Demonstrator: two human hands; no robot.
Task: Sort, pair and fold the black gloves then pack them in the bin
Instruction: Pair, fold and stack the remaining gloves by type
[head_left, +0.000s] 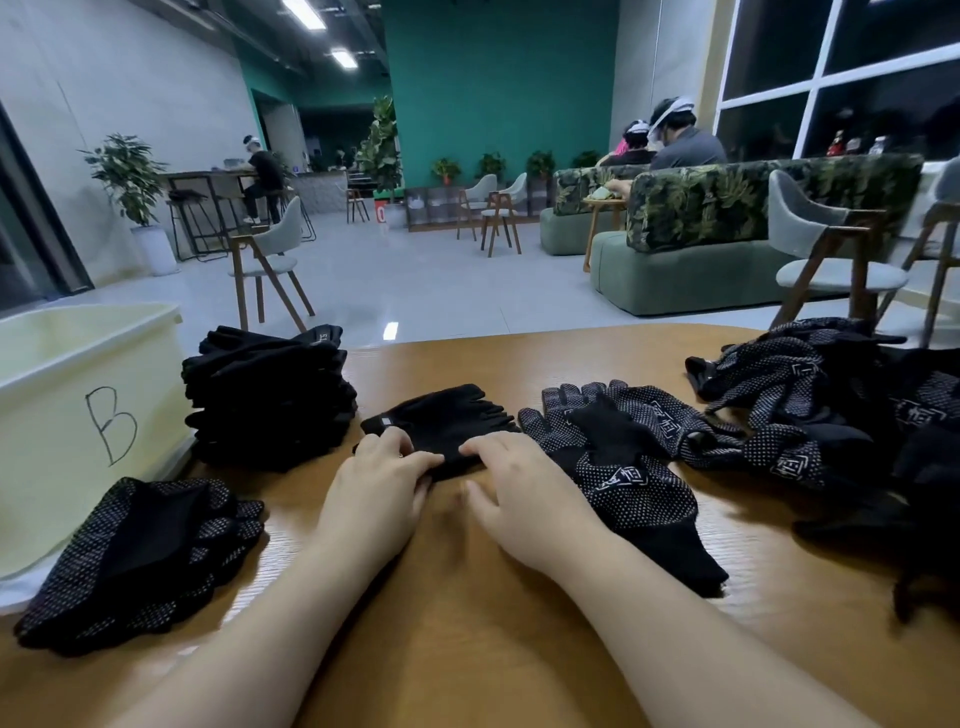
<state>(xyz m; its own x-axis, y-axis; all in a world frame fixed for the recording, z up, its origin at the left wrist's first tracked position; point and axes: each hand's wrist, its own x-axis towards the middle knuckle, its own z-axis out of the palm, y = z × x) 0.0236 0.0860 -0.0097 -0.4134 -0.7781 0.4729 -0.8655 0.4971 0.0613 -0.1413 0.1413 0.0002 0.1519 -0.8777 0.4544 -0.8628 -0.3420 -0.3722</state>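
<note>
Dim indoor light, ceiling strips (304, 13) glaring, wide-angle edge bending, slightly soft focus

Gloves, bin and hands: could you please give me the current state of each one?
Plain black glove: flat on the table, held at its near edge.
Left hand: gripping that glove.
Right hand: fingers pressing on that glove.
Plain glove stack: folded, piled beside the bin.
Dotted folded gloves: piled in front of the bin.
Dotted loose gloves: unsorted heap.
Bin: open, contents hidden.

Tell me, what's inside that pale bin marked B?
Only the bin's near wall and part of its pale inner walls show. No gloves are visible above the rim; its floor is hidden, so the contents cannot be judged.
</note>
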